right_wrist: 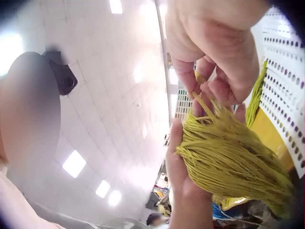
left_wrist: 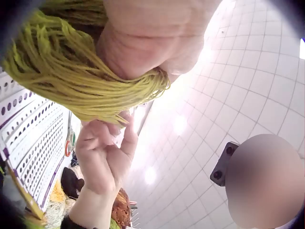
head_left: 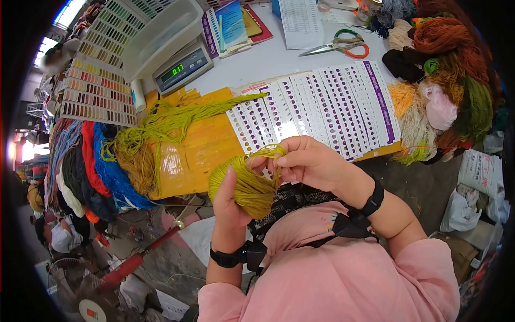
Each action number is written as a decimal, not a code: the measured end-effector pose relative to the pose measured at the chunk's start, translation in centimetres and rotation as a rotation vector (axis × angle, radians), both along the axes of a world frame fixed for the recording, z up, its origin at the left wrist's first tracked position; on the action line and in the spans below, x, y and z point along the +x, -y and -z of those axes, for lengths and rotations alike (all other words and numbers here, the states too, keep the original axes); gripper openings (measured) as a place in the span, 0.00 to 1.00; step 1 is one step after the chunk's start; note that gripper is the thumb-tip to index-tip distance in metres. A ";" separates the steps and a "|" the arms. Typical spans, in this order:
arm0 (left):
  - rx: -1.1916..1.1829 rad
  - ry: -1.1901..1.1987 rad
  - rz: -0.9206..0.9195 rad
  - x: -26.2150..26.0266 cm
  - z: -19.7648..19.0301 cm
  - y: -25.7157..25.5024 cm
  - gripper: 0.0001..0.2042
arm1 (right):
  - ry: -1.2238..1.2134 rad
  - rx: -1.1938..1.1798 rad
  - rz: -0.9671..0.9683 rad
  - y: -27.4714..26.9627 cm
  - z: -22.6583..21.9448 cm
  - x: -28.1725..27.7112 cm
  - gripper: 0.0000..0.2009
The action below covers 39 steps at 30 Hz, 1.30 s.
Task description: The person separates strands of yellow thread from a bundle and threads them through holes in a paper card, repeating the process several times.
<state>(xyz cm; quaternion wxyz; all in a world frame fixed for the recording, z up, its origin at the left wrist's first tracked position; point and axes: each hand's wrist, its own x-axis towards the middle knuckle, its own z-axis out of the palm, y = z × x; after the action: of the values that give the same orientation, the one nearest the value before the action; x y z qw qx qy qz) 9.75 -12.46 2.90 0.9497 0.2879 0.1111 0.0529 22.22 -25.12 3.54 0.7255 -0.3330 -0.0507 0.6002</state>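
A thick hank of yellow-green yarn (head_left: 247, 185) is gripped in the left hand (head_left: 232, 201), with the thumb upright along its side in the head view. The right hand (head_left: 308, 163) pinches some strands at the hank's upper end, its fingertips close to those of the left hand. In the right wrist view the right hand (right_wrist: 219, 52) pulls up a few strands above the bundled yarn (right_wrist: 228, 152). The left wrist view has the yarn (left_wrist: 81, 76) draped across the left hand (left_wrist: 147, 38), with the right hand (left_wrist: 102, 157) beyond it.
Loose green yarn (head_left: 188, 115) lies on a yellow packet surface (head_left: 182, 166) beside punched cards (head_left: 316, 107). Farther back are a scale (head_left: 185, 64) with a tray, scissors (head_left: 343, 45) and booklets (head_left: 236, 27). Coloured hanks (head_left: 448, 32) are piled right; blue yarn (head_left: 115, 166) hangs left.
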 end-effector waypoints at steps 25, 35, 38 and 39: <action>0.073 -0.049 0.003 0.5 -1.6 0.6 0.27 | 0.240 -0.249 0.015 -1.8 -2.0 -1.2 0.09; -0.036 -0.122 -0.053 0.9 -2.0 0.6 0.21 | 0.417 -0.318 0.017 -2.3 -2.2 -1.4 0.08; -0.094 -0.102 -0.043 0.9 -1.5 0.3 0.20 | 0.361 -0.297 0.041 -2.4 -2.0 -1.4 0.08; -0.081 -0.118 -0.055 0.8 -1.3 0.3 0.20 | 0.329 -0.283 0.049 -2.4 -1.8 -1.5 0.08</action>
<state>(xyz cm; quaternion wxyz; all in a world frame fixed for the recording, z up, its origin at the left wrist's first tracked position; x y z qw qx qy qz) 10.60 -12.73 4.22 0.9505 0.2487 0.1770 0.0574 20.75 -22.71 5.34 0.6678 -0.5261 -0.0754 0.5212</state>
